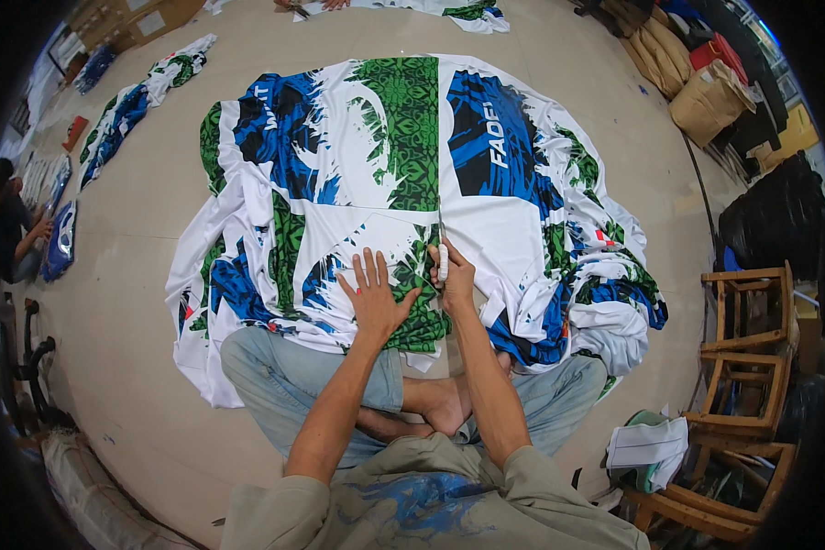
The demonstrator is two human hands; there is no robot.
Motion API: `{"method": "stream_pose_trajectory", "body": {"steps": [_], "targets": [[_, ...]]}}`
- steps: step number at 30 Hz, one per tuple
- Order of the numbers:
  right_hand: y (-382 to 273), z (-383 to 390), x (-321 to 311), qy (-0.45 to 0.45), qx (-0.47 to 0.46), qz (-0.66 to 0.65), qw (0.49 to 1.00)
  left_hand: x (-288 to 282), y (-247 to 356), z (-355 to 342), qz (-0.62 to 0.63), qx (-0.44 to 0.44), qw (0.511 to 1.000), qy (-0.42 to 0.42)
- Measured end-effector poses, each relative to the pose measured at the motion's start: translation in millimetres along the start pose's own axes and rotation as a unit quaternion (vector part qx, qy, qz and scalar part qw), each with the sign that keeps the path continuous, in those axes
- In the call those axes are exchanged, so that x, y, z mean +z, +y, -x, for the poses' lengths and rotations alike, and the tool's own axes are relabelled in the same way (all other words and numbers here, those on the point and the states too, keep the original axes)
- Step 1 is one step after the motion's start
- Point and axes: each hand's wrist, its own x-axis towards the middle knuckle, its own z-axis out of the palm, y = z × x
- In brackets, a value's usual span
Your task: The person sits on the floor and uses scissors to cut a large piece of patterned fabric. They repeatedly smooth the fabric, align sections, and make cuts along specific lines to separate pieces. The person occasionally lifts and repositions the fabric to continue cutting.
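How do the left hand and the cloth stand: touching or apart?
Touching: the head view shows the left hand spread flat on the cloth.

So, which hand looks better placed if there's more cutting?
Probably the right hand: it holds what look like white-handled scissors, pointing away from the person over the printed fabric. The left hand lies spread flat on the fabric, better placed for steadying.

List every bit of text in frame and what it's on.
Blue-black fabric panel right of centre: white capitals, legible; wording not copied.
Blue-black fabric panel left of centre: white capitals, distorted by folds; wording not copied.
Cardboard box, upper left: any marks too small to read.
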Motion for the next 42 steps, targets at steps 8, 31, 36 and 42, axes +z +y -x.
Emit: {"method": "stream_pose_trajectory", "body": {"steps": [8, 31, 36, 42], "targets": [[-8, -15, 6, 0.025, 0.006, 0.006, 1.000, -3, 1, -1, 0.010, 0.001, 1.000, -0.006], [-16, -35, 14, 0.020, 0.013, 0.031, 0.999, -4, 1, -1, -0.007, -0.001, 1.000, -0.013], [-20, -52, 17, 0.031, 0.010, 0.013, 0.999, -4, 2, -2, -0.003, -0.002, 1.000, -0.016], [-22, -54, 20, 0.021, 0.001, 0.016, 1.000, -7, 4, -3, -0.004, -0.007, 0.999, -0.031]]}}
